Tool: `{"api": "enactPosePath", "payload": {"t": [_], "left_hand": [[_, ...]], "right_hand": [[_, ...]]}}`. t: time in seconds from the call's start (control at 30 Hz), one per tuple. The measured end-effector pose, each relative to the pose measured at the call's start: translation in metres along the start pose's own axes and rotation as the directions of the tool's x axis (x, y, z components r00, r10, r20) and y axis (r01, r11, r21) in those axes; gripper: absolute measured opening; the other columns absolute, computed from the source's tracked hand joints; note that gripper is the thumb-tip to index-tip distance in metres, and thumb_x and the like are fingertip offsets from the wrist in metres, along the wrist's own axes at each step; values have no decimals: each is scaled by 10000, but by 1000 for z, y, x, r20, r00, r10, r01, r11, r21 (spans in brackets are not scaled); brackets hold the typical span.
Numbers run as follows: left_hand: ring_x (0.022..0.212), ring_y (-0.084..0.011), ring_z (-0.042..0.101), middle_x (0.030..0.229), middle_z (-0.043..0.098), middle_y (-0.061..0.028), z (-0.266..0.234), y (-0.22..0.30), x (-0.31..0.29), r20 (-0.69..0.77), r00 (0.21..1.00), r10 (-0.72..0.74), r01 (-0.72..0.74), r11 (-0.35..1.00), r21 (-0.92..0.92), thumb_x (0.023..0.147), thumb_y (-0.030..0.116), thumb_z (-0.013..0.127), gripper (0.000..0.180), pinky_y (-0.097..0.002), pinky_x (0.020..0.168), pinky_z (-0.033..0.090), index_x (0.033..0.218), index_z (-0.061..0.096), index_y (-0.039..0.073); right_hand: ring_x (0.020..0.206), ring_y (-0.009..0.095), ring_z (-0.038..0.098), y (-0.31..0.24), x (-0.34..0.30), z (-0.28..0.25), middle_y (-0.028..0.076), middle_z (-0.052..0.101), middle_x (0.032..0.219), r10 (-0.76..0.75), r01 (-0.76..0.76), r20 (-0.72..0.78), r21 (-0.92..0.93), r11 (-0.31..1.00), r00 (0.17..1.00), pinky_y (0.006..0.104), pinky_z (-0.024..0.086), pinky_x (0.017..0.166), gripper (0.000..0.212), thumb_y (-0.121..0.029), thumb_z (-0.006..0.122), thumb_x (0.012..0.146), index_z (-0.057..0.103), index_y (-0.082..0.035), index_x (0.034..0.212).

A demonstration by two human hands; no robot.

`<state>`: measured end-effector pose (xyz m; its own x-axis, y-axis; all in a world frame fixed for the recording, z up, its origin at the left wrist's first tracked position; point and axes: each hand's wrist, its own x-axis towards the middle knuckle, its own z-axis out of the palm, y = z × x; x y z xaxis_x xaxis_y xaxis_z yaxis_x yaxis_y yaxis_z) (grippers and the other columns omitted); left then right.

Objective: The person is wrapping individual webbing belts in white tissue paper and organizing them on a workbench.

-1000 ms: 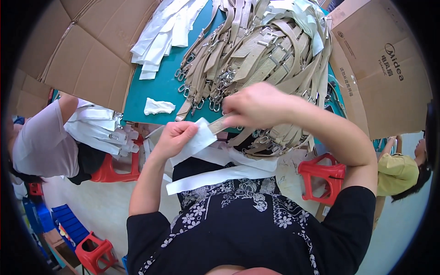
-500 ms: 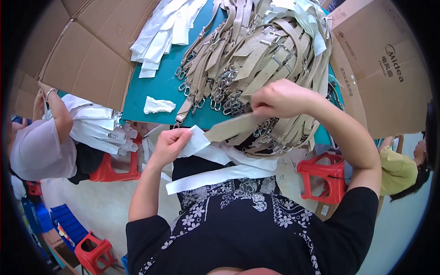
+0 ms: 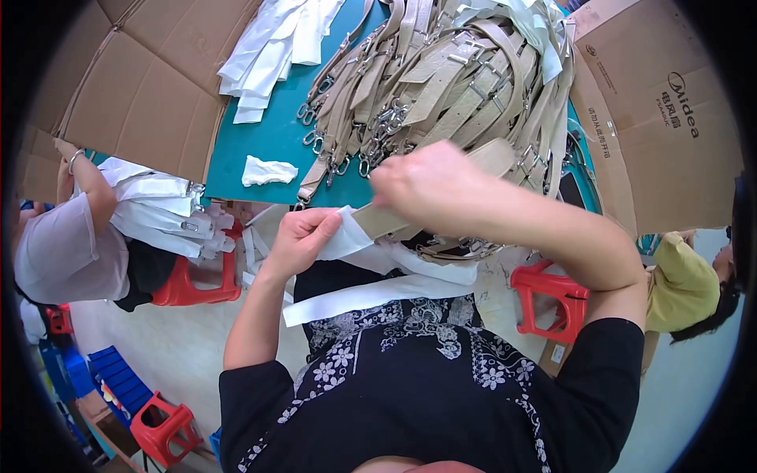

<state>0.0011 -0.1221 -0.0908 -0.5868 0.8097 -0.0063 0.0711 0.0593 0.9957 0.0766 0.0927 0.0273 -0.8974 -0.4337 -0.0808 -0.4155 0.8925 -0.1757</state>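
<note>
Strap of flat, beige, leather-like material point(image 3: 377, 222) stretches between two bare hands just off the near edge of a teal-green tabletop point(image 3: 251, 154). From the left hand's grip it lies to the right, its long axis running mostly crosswise, roughly along the table's near edge and angling slightly toward the tabletop at its right. Its left end meets a thin, flat white strip point(image 3: 347, 238); whether tucked inside or behind, the view cannot settle.

The left hand point(image 3: 306, 238), nearer to that end, pinches the white strip with thumb pressed down on bent fingers. The right hand point(image 3: 422, 185), blurred above the table's near edge, curls over the strap; its fingertips are hidden, so how tightly it closes, or on what, cannot be told.

On the table, a bulging heap of grained beige straps point(image 3: 441, 102) bristles with shiny, rounded metal clasps point(image 3: 390, 118). Smooth, ribbon-like white strips point(image 3: 272, 59) fan across the table's far left, while a wrinkled white scrap point(image 3: 268, 171) sits by its near-left corner. Ribbed brown cardboard point(image 3: 150, 102) walls the table's left side.
</note>
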Motion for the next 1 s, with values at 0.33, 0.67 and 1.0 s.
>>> {"api": "enactPosePath", "payload": {"t": [0.33,0.67,1.0], "left_hand": [[599,-26,436,677,551,42,-30,-26,-19,-69,996,-55,57,998,39,902,179,533,232,-197,507,348,853,636,-23],[747,-99,559,924,639,-69,-27,-14,-17,71,995,-73,74,997,-12,898,150,520,226,-242,651,441,935,647,-33],[656,-53,491,730,595,2,-29,-1,-7,133,991,-11,27,993,-118,891,214,560,258,-210,572,402,872,650,-27]], "right_hand": [[720,327,602,38,-31,-17,148,602,694,204,-331,438,236,914,876,420,460,658,394,-412,516,838,613,-35,778],[624,321,573,19,-22,-53,163,544,593,291,-358,346,148,922,892,409,446,591,292,-279,584,744,573,8,692],[702,321,608,-37,32,5,162,606,692,165,-255,305,288,923,938,395,477,651,329,-342,581,760,619,-17,795]]}}
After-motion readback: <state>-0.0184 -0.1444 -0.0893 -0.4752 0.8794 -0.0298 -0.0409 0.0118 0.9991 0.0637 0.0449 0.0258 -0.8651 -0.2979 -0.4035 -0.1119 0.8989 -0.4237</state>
